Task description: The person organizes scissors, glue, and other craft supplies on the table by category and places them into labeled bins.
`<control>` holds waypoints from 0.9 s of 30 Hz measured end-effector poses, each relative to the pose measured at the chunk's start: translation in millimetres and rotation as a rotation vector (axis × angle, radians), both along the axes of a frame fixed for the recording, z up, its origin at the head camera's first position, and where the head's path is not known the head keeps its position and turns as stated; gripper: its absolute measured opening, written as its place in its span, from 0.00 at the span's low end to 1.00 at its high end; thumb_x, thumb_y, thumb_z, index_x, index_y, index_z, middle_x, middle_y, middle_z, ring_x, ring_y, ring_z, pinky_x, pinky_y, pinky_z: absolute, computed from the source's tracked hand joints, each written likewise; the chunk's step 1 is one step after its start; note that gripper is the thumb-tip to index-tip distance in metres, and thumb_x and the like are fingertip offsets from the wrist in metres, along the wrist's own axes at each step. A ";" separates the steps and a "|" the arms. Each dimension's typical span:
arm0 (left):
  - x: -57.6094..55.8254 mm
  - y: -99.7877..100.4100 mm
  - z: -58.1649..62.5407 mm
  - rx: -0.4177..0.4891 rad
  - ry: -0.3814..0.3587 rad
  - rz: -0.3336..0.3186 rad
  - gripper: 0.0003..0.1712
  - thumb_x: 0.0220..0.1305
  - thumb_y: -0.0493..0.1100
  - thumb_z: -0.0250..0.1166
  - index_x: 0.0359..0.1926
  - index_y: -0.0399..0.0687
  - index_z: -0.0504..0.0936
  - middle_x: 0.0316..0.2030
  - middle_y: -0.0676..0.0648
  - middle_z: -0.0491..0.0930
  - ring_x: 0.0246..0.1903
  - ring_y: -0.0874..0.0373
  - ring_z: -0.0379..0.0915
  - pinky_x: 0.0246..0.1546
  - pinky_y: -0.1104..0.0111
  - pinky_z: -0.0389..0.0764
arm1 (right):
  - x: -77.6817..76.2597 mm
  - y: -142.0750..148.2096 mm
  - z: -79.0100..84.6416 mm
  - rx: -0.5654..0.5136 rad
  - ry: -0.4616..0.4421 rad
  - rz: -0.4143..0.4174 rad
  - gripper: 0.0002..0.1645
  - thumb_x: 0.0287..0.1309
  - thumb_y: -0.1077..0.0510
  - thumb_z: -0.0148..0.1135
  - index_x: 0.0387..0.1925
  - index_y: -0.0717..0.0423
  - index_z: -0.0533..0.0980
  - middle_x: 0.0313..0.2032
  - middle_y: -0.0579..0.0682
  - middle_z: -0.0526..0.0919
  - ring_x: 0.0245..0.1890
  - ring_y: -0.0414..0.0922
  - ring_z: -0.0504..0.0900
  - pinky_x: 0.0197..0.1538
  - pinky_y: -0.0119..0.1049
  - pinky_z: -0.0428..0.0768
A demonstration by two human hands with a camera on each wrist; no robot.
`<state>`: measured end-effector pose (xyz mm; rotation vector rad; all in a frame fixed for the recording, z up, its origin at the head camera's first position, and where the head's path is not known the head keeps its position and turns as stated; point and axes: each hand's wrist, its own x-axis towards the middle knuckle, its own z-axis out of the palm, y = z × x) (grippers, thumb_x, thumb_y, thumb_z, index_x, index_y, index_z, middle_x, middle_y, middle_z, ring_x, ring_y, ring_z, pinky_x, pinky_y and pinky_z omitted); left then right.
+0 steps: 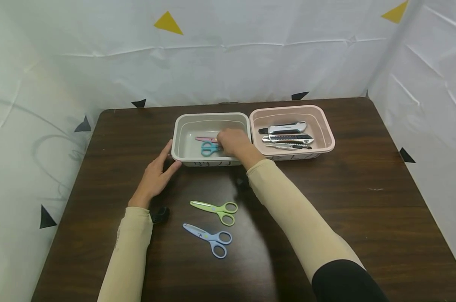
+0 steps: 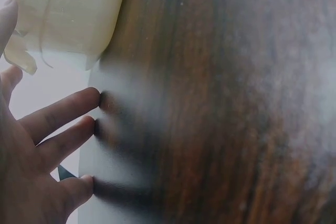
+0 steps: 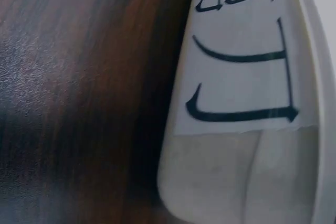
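Note:
My right hand (image 1: 233, 141) reaches down into the grey-white plastic basket (image 1: 178, 138), fingers curled at the blue scissors (image 1: 209, 148), whose handle loops point left; their blades are hidden under the hand. Just behind them lies a slim pink piece (image 1: 206, 139), partly covered by the fingers. At the basket's left front corner my left hand (image 1: 154, 178) spreads its fingers and thumb, the tips right at the wall. The left wrist view shows those extended fingers (image 2: 60, 116) beside the basket's outer wall (image 2: 73, 30). In the right wrist view only the basket's labelled side (image 3: 241, 87) shows.
A pink basket (image 1: 327, 140) adjoins on the right, holding several utility knives (image 1: 288, 128). On the dark wooden table (image 1: 363, 201) lie green scissors (image 1: 216, 209) and light-blue scissors (image 1: 209, 238), blades toward the left. White sheeting hangs behind and at both sides.

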<state>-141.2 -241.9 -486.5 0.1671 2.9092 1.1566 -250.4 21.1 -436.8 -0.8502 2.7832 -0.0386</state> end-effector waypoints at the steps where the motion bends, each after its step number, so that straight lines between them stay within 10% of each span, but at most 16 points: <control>1: 0.2 0.1 0.2 0.002 0.001 -0.001 0.41 0.64 0.67 0.54 0.72 0.84 0.43 0.56 0.47 0.73 0.63 0.46 0.61 0.60 0.37 0.58 | -0.7 0.4 -2.0 -0.006 -0.004 -0.003 0.02 0.54 0.59 0.64 0.31 0.52 0.80 0.32 0.46 0.80 0.34 0.45 0.77 0.40 0.43 0.78; 27: -0.7 -1.1 -3.9 0.004 0.030 -0.002 0.41 0.65 0.66 0.55 0.73 0.81 0.44 0.55 0.47 0.75 0.63 0.46 0.62 0.61 0.39 0.59 | -2.4 -0.4 -2.0 -0.005 -0.017 -0.002 0.09 0.52 0.58 0.64 0.38 0.48 0.81 0.39 0.46 0.81 0.41 0.46 0.77 0.44 0.46 0.76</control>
